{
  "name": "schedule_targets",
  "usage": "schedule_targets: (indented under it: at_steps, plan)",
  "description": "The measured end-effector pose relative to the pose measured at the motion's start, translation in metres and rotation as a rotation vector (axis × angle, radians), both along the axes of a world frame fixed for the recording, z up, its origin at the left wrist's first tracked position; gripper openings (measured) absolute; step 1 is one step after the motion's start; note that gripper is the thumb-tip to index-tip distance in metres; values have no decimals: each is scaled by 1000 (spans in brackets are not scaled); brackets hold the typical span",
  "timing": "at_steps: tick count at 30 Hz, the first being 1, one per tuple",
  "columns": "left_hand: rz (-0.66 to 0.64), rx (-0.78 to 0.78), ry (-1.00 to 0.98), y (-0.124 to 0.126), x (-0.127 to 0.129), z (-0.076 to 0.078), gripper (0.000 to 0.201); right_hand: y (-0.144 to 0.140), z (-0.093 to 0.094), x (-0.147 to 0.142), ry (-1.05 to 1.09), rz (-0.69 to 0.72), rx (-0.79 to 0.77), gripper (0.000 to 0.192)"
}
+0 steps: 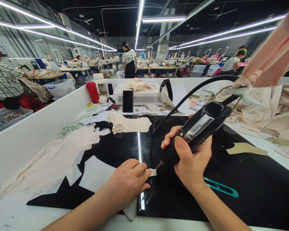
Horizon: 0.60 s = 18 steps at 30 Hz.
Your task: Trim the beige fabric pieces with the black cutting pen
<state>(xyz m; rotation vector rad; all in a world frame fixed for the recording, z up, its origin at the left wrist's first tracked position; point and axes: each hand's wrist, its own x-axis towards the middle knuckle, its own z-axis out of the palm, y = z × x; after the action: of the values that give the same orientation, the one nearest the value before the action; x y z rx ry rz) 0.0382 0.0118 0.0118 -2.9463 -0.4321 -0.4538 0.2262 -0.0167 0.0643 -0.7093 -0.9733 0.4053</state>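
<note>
My right hand [192,157] is wrapped round a black corded hot knife [202,123] with a silver lever on its body. Its thin metal tip points down and left, close to the end of a small white fabric piece [153,172]. The fingers of my left hand [127,179] hold this piece against the glossy black board [183,199], hiding most of it. A pale flap [131,210] shows beneath my left wrist. Left of that hand lies a larger white piece [96,173]. Teal thread snips [223,187] rest beside my right wrist.
Layered pale fabric [55,157] covers the left side, and a cream stack [130,124] lies at the board's far edge. Behind are a phone [127,101], a white vented box [144,96] and a red bottle [92,92]. More fabric [267,112] heaps at right. The black cord [195,88] arches above.
</note>
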Motion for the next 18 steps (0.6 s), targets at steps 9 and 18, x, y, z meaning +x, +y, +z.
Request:
schedule_targets:
  at_steps: [9, 18]
  plan:
    - [0, 11, 33, 0, 2, 4, 43, -1, -2, -3, -16, -3, -28, 30]
    - [19, 0, 37, 0, 1, 3, 47, -10, -1, -4, -8, 28, -11, 31]
